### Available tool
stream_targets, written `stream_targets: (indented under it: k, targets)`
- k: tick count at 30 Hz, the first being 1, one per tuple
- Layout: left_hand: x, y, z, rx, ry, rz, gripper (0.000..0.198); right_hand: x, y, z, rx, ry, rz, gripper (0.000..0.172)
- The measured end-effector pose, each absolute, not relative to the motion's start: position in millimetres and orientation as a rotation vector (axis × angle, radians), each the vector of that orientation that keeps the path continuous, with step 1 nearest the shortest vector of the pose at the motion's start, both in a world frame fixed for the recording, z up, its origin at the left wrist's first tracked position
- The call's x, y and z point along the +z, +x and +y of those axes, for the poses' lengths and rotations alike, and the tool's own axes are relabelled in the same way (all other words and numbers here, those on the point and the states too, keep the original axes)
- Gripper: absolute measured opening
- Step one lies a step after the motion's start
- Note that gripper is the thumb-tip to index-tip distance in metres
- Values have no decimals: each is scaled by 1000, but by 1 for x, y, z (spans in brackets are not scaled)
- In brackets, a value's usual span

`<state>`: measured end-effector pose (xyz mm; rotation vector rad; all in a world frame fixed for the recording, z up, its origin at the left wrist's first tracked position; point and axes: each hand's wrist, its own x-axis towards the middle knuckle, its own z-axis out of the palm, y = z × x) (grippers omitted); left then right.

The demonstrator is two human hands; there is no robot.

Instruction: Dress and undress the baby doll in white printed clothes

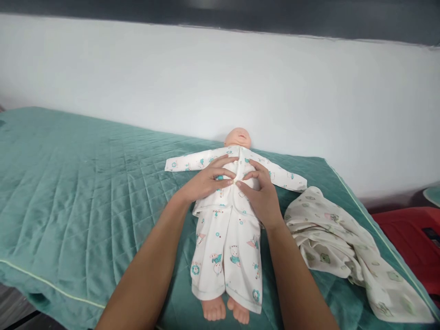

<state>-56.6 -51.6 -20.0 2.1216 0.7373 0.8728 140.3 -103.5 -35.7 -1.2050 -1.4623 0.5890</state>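
Note:
A baby doll (238, 137) lies on its back, dressed in a white long-sleeved shirt (215, 201) and matching trousers (208, 247), both with small animal prints. Its sleeves stretch out to both sides, and its bare feet point toward me. Over the shirt's middle, my left hand (209, 178) pinches the front opening at a small yellowish button (234, 182). Facing it, my right hand (263, 195) pinches the other side of the opening, thumb at the button and forefinger bent. The fingertips almost meet, so whether the button sits in its hole cannot be seen.
The doll rests on a bed with a green quilted cover (103, 197). A crumpled white printed cloth (326, 238) lies to the right, by the bed's edge. Past that edge stands a red object (409, 233). Behind the bed rises a white wall (172, 78).

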Motion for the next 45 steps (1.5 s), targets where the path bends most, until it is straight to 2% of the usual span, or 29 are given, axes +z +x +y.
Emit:
stream_targets:
  k: [19, 33, 45]
  targets:
    - [-16, -55, -55, 856, 2178, 769, 15, -36, 139, -102, 552, -1194, -1406, 19]
    - [-15, -42, -62, 969, 2238, 888, 4, -36, 142, -100, 641, -1150, -1410, 10]
    - [-21, -32, -66, 1093, 2284, 979, 7, -39, 143, -98, 597, -1135, -1450, 10]
